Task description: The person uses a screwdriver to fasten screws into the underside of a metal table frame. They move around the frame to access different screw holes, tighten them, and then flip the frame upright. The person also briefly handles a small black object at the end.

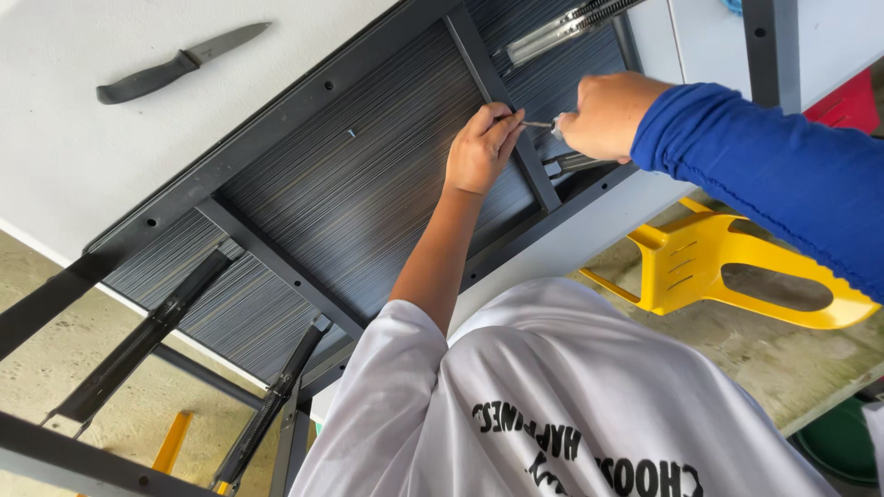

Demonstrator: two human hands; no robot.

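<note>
Bright, even daylight fills the view, with no harsh glare. The white bench point(55, 166) reads slightly overexposed, and the knife point(180, 63) on it casts only a faint, soft shadow. Focus is sharp throughout; straight edges bend slightly toward the corners.

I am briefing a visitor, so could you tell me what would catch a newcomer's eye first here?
Two hands meet at a cross-bar of the dark grey panel: the left hand pinches a thin metal tool, the right hand in a blue sleeve grips beside it. A yellow chair lies lower right, a knife upper left.
</note>
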